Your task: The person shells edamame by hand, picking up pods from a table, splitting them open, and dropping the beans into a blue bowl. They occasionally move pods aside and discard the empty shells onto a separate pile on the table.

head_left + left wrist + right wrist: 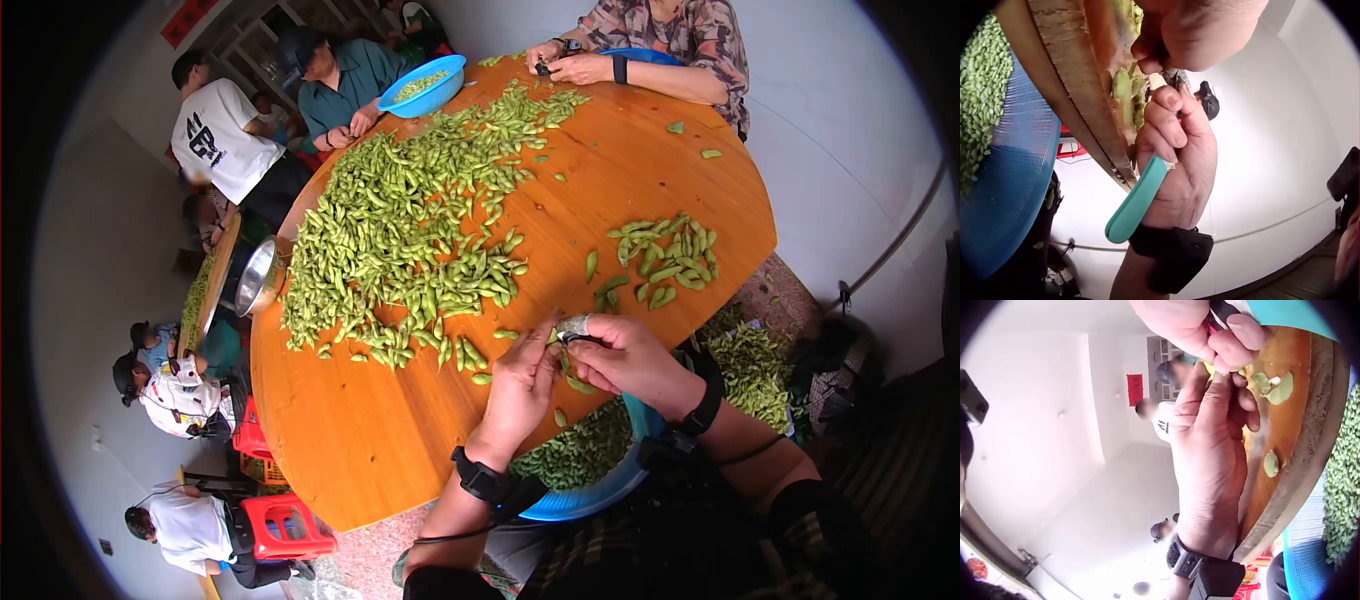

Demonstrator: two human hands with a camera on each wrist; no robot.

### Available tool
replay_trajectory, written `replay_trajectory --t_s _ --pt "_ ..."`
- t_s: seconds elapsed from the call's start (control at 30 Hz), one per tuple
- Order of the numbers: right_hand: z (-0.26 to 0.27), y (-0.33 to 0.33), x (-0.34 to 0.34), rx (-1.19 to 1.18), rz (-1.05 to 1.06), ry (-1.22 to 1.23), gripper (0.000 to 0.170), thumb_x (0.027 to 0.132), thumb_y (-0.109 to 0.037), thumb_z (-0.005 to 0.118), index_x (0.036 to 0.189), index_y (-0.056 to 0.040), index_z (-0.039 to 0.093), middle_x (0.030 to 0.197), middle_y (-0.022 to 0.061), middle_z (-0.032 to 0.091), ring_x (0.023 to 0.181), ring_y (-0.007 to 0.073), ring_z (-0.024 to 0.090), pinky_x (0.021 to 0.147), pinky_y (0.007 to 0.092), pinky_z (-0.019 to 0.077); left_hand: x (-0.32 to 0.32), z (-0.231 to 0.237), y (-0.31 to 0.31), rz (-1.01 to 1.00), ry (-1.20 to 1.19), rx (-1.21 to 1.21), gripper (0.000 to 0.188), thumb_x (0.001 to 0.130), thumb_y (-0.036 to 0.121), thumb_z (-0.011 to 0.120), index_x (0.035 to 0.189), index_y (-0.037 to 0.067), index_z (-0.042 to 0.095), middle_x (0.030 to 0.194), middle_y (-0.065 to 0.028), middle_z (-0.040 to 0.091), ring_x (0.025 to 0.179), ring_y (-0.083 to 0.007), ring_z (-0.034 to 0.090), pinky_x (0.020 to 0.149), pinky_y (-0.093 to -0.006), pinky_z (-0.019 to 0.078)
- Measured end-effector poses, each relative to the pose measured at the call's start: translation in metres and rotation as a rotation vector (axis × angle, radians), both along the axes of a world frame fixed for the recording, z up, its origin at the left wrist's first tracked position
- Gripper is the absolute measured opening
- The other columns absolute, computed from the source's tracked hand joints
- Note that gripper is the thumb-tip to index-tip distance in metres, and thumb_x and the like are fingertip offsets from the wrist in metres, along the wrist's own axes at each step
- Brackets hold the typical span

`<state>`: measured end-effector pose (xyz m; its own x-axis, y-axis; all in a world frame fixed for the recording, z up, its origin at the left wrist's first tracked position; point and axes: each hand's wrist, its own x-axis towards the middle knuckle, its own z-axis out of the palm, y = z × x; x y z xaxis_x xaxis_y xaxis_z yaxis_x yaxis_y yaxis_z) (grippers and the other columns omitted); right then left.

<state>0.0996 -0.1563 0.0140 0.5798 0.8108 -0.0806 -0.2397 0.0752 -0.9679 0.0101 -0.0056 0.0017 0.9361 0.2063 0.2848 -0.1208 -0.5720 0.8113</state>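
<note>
Both hands meet at the table's near edge. In the head view my left hand [522, 385] pinches a small green pod [552, 336], mostly hidden by fingers; its fingertips also show in the right wrist view, beside my right hand's. My right hand [640, 365] curls round a tool whose teal handle [1138, 200] sticks out below the palm in the left wrist view; its working end is hidden. Something silvery [574, 325] shows at the right fingertips; I cannot tell what. Below the hands, a blue basin [632, 487] holds shelled green beans [575, 450].
A large heap of pods [400, 220] covers the wooden table's [330, 430] far left; a smaller pile [680, 260] lies right. People sit opposite, one beside a blue bowl [425, 95]. Husks [750, 370] lie at the lower right. A red stool [285, 527] stands lower left.
</note>
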Motion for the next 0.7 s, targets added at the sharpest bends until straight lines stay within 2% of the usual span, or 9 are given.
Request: replay_trajectory --t_s 0.17,0.27,0.33,0.37,0.53,0.57,0.63,0.67,0.7 --pt "0.002 0.004 0.004 -0.015 -0.010 0.117 0.011 0.095 -0.006 0.049 0.088 -0.0013 0.056 0.066 -0.0006 0.052 0.046 0.0046 0.043 0.042 0.0213 0.0314 0.000 -0.003 0.009 -0.012 0.040 -0.088 0.037 0.095 0.002 0.052 0.132 0.003 0.053 0.088 -0.0086 0.061 0.063 -0.0112 0.057 0.059 -0.0243 0.0492" --pt "0.009 0.002 0.009 -0.008 0.063 0.121 0.011 0.095 -0.007 0.049 0.090 -0.0015 0.057 0.066 -0.0008 0.052 0.046 0.0044 0.042 0.042 0.0211 0.0306 -0.002 -0.008 0.012 -0.049 0.070 -0.247 0.034 0.098 0.003 0.046 0.131 0.001 0.053 0.085 -0.0045 0.059 0.062 -0.0088 0.054 0.058 -0.0221 0.0468" --pt "0.012 0.002 0.010 -0.057 0.102 0.163 0.011 0.096 -0.009 0.051 0.097 -0.0015 0.059 0.069 -0.0021 0.052 0.049 0.0027 0.040 0.044 0.0191 0.0286 0.000 -0.011 0.015 -0.092 0.066 -0.431 0.034 0.102 0.012 0.041 0.132 0.001 0.051 0.082 0.0007 0.056 0.059 -0.0051 0.046 0.053 -0.0175 0.0378" --pt "0.011 0.002 0.011 -0.060 0.104 0.163 0.011 0.096 -0.009 0.051 0.097 -0.0015 0.059 0.069 -0.0021 0.052 0.049 0.0027 0.040 0.044 0.0191 0.0286 0.000 -0.009 0.015 -0.089 0.065 -0.434 0.034 0.102 0.012 0.041 0.132 0.001 0.051 0.082 0.0007 0.056 0.059 -0.0051 0.046 0.053 -0.0175 0.0378" --pt "0.012 0.008 0.011 -0.053 0.049 0.154 0.013 0.093 -0.006 0.051 0.097 0.0001 0.061 0.064 -0.0013 0.052 0.045 0.0041 0.043 0.042 0.0216 0.0319 0.002 -0.003 0.025 -0.165 0.159 -1.110 0.030 0.103 0.016 0.040 0.127 0.001 0.051 0.085 -0.0023 0.061 0.058 -0.0036 0.046 0.048 -0.0179 0.0347" --pt "0.012 0.011 0.010 -0.055 0.054 0.151 0.013 0.093 -0.006 0.051 0.097 0.0001 0.061 0.064 -0.0013 0.052 0.045 0.0041 0.043 0.042 0.0216 0.0319 0.003 -0.002 0.024 -0.162 0.153 -1.112 0.030 0.103 0.016 0.040 0.127 0.001 0.051 0.085 -0.0023 0.061 0.058 -0.0036 0.046 0.048 -0.0179 0.0347" --pt "0.008 0.016 0.008 -0.139 -0.034 -0.142 0.016 0.092 -0.004 0.052 0.102 0.0015 0.062 0.064 -0.0012 0.056 0.048 0.0047 0.046 0.044 0.0229 0.0368 0.005 0.000 0.018 -0.078 0.165 -1.188 0.029 0.103 0.018 0.043 0.126 0.001 0.050 0.087 -0.0025 0.062 0.057 -0.0040 0.048 0.048 -0.0185 0.0367" --pt "0.008 0.017 0.006 -0.140 -0.032 -0.146 0.016 0.092 -0.004 0.052 0.102 0.0015 0.062 0.064 -0.0012 0.056 0.048 0.0047 0.046 0.044 0.0229 0.0368 0.006 -0.002 0.017 -0.078 0.160 -1.189 0.029 0.103 0.018 0.043 0.126 0.001 0.050 0.087 -0.0025 0.062 0.057 -0.0040 0.048 0.048 -0.0185 0.0367" --pt "0.007 0.019 0.003 -0.120 -0.065 -0.244 0.018 0.091 -0.003 0.052 0.105 0.0018 0.062 0.065 -0.0011 0.057 0.051 0.0048 0.047 0.047 0.0231 0.0389 0.006 -0.006 0.016 -0.060 0.121 -0.910 0.030 0.103 0.018 0.044 0.126 0.001 0.051 0.087 -0.0025 0.062 0.058 -0.0048 0.049 0.049 -0.0184 0.0386"
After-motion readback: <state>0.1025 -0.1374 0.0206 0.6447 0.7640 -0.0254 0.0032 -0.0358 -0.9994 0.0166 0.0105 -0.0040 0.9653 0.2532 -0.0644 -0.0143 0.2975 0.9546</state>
